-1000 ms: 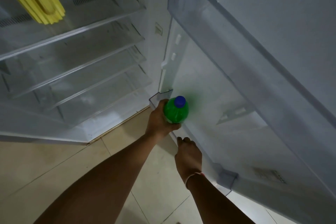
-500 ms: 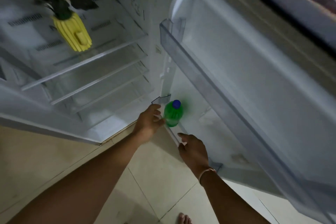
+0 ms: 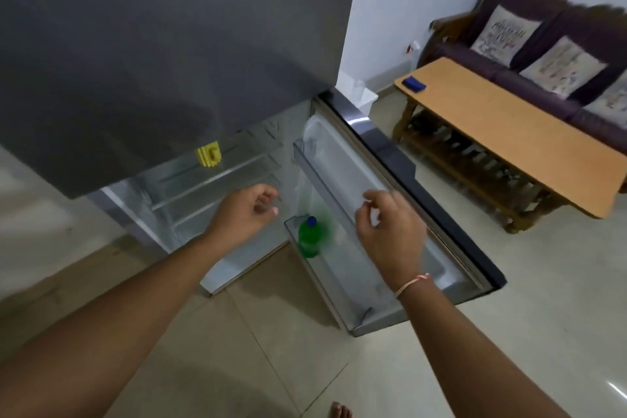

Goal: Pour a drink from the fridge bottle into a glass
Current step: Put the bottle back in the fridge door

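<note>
Green bottle standing upright in lower door shelf of open fridge, ungripped; left hand and right hand loosely curled, empty; retrieval and pouring outstanding, no glass identified

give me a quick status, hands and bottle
Left hand and right hand both loosely curled, holding nothing. Green bottle upright in the lower door shelf, untouched. Nothing blocks the reach.
</note>
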